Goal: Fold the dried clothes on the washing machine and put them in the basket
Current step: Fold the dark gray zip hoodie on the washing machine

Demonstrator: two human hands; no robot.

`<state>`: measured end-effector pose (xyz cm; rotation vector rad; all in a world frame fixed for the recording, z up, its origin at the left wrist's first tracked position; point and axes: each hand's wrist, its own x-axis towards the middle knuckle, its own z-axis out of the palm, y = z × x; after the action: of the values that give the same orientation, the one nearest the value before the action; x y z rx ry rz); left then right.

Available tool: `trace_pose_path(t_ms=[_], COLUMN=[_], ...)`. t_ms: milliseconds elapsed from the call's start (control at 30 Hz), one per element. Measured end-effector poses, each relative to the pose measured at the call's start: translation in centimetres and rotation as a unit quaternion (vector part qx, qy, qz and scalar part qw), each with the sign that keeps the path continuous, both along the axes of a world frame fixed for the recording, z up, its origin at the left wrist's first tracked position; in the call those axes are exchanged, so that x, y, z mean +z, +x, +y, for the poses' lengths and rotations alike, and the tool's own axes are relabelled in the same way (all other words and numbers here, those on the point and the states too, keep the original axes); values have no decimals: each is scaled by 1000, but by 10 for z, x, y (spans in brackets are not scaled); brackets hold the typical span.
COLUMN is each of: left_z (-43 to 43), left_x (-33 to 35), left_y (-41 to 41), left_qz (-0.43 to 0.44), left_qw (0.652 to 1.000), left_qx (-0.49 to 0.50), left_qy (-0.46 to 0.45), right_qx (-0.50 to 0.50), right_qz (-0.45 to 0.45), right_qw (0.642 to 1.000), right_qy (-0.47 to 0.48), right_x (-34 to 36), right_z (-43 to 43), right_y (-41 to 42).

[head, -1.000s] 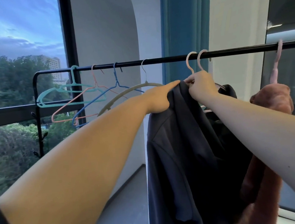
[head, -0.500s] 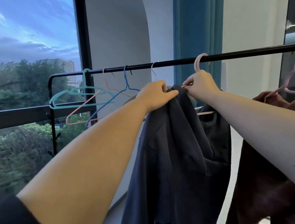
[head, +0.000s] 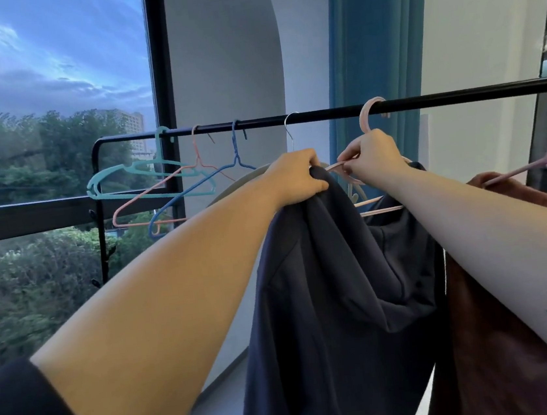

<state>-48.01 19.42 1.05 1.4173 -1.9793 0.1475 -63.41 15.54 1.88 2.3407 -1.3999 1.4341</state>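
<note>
While left hand (head: 296, 179) grips navy garment (head: 335, 285), right hand (head: 373, 155) pinches pink hanger (head: 365, 118), hooked on black rail (head: 457, 97).

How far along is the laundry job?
Done: bare hangers on the rail suggest some clothes are off. In hand: left hand grips the navy garment, right hand pinches its pink hanger. Left: the brown garment hangs alongside; folding and basket not in view.

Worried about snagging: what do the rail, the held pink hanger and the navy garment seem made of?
Rail: likely metal, smooth matte black tube. Pink hanger: seemingly plastic, thick moulded hook. Navy garment: soft knit fabric, perhaps cotton; it drapes in folds.
</note>
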Motion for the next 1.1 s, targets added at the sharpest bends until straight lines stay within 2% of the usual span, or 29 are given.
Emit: trace_pose_path(t_ms=[167,367,400,433,467,533,600,833,1100], left_z=[2,10,10,10,11,12,14,17,31], left_x=[-9,-26,-28,-29,-28,-28,-28,-33,-52], left_y=[11,13,12,11,10,6,3,2,18], left_qz=[-10,-37,-39,-38,-37,-31,-18,26,97], left_qw=[998,998,998,998,998,999,999,999,987], left_qx=[-4,22,26,30,31,28,25,30,19], left_qy=[64,49,47,44,41,32,19,22,123], right_qx=[-21,-31,-45,-71,-91,-86,-66,-81,-100], right_qz=[-21,-32,12,92,180,333,377,315,281], right_qw=[999,998,998,991,972,914,892,923,936], right_qy=[-16,-32,-45,-71,-118,-217,-241,-205,-188], right_x=[-7,-13,-15,-18,-21,-28,-30,-28,-37], right_z=[-7,-10,-9,-6,-2,5,7,13,21], right_y=[-4,-6,-7,-5,-2,5,10,6,21])
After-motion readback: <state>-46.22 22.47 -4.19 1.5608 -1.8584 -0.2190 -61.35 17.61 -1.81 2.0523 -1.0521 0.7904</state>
